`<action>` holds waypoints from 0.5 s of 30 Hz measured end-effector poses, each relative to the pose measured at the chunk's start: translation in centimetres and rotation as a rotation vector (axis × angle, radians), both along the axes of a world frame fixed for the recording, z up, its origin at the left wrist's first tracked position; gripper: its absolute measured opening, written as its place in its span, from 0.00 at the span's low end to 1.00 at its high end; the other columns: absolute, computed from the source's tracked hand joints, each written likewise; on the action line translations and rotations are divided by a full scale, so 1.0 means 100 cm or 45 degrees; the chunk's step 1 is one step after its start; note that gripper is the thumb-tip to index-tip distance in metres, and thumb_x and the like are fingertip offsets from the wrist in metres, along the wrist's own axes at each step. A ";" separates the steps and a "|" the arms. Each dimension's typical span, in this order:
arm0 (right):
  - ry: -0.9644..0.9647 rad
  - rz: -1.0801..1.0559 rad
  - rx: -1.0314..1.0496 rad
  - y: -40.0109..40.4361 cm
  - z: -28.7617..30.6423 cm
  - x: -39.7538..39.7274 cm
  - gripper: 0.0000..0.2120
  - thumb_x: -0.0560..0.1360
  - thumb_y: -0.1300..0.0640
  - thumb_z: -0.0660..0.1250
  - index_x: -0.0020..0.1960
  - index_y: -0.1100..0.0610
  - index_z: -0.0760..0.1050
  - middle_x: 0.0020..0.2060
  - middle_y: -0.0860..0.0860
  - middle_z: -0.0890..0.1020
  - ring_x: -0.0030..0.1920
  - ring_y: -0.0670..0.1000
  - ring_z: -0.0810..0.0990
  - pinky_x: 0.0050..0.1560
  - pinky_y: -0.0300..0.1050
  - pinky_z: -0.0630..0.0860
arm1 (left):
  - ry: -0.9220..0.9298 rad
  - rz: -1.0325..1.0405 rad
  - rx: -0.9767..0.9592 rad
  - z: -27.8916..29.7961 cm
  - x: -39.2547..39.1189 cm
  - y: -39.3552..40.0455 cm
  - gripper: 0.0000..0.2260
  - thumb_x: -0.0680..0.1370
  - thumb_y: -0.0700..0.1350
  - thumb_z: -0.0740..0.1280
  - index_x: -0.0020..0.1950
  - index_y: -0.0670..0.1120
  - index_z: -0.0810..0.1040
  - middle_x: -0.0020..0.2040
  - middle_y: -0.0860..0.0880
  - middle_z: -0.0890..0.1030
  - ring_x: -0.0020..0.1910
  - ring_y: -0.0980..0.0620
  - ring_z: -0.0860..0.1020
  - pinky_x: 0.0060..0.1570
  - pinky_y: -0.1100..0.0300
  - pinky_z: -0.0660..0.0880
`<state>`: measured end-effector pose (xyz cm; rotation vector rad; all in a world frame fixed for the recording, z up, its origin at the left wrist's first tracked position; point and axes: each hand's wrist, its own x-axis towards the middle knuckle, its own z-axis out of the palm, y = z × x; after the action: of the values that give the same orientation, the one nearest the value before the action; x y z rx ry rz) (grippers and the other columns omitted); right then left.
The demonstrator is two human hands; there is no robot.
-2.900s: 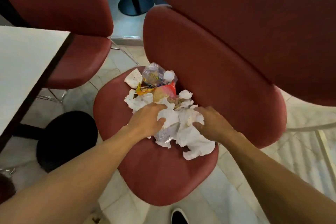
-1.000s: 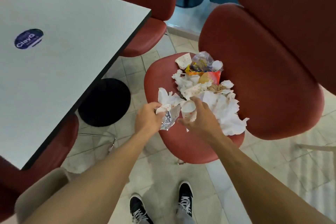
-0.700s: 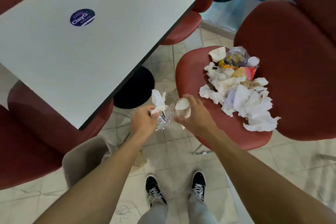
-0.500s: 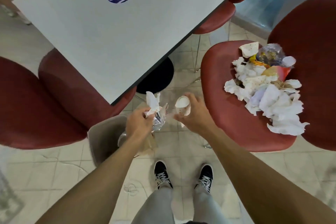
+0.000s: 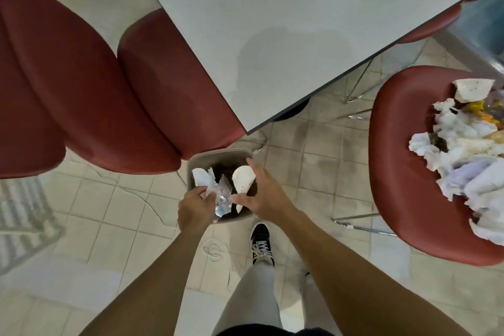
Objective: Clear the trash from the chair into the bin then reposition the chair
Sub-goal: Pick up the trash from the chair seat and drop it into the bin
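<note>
A small beige bin (image 5: 205, 157) stands on the floor by the table corner. Both hands hover over its opening. My left hand (image 5: 195, 207) grips a crumpled white napkin (image 5: 202, 178) together with a piece of clear plastic wrap (image 5: 222, 198). A white paper cup (image 5: 243, 179) sits in my right hand (image 5: 263, 194), fingers curled round it. At the right edge stands the red chair (image 5: 403, 172), its seat heaped with crumpled white napkins and wrappers (image 5: 469, 161).
A grey table (image 5: 300, 22) fills the upper middle. Two more red chairs (image 5: 95, 84) stand at the left, close to the bin. A third red chair (image 5: 433, 24) peeks out beyond the table. My legs and a black shoe (image 5: 261, 243) are below, on the tiled floor.
I turned left from the chair toward the bin. Both hands carried the napkin, wrap and cup down from beside the seat to above the bin's opening.
</note>
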<state>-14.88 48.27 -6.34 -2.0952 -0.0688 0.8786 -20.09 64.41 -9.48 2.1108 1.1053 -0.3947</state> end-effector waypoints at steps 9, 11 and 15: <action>-0.050 0.037 -0.121 0.012 0.004 0.005 0.44 0.72 0.53 0.72 0.77 0.45 0.48 0.73 0.51 0.62 0.69 0.53 0.68 0.64 0.45 0.68 | -0.007 -0.024 0.009 0.005 0.006 0.010 0.12 0.76 0.50 0.68 0.58 0.50 0.80 0.55 0.46 0.82 0.57 0.43 0.78 0.52 0.56 0.72; -0.077 0.018 -0.122 0.003 0.010 0.010 0.41 0.73 0.55 0.70 0.77 0.43 0.48 0.71 0.51 0.63 0.67 0.54 0.70 0.61 0.43 0.69 | 0.009 -0.056 0.001 0.006 0.014 0.007 0.12 0.76 0.50 0.68 0.59 0.51 0.79 0.54 0.47 0.82 0.56 0.44 0.78 0.52 0.56 0.72; -0.080 -0.042 -0.153 -0.022 0.015 0.017 0.38 0.74 0.55 0.69 0.76 0.44 0.51 0.72 0.52 0.63 0.68 0.54 0.68 0.64 0.46 0.69 | -0.017 -0.185 -0.020 0.012 0.029 -0.011 0.12 0.76 0.49 0.67 0.59 0.52 0.79 0.50 0.51 0.84 0.55 0.46 0.78 0.52 0.58 0.71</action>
<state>-13.19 46.08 -4.80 -2.2295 -0.0149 0.8144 -17.17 63.35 -8.25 2.1840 0.9409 -0.4551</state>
